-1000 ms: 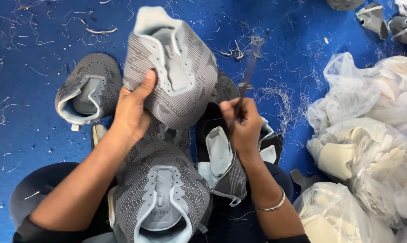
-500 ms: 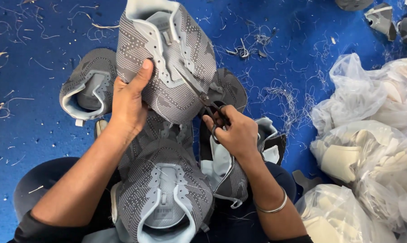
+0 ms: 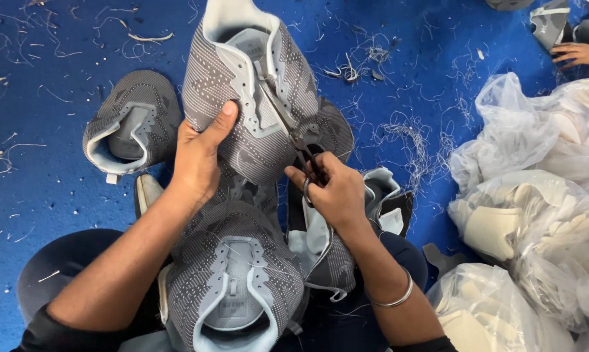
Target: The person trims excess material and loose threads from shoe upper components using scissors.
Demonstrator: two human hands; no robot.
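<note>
My left hand (image 3: 200, 160) clamps the grey knit shoe upper (image 3: 242, 98) by its side, above my lap, while my right hand (image 3: 333, 192) grips scissors (image 3: 294, 130) pointed at its tongue. It looks light and floppy, best pinched near the stiffer collar. More uppers (image 3: 232, 287) lie below, plastic bags (image 3: 535, 195) to the right on the blue floor (image 3: 46, 215).

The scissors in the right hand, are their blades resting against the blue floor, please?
No, the scissors in the right hand point at the tongue area of the grey knit shoe upper held up by the left hand.
</note>
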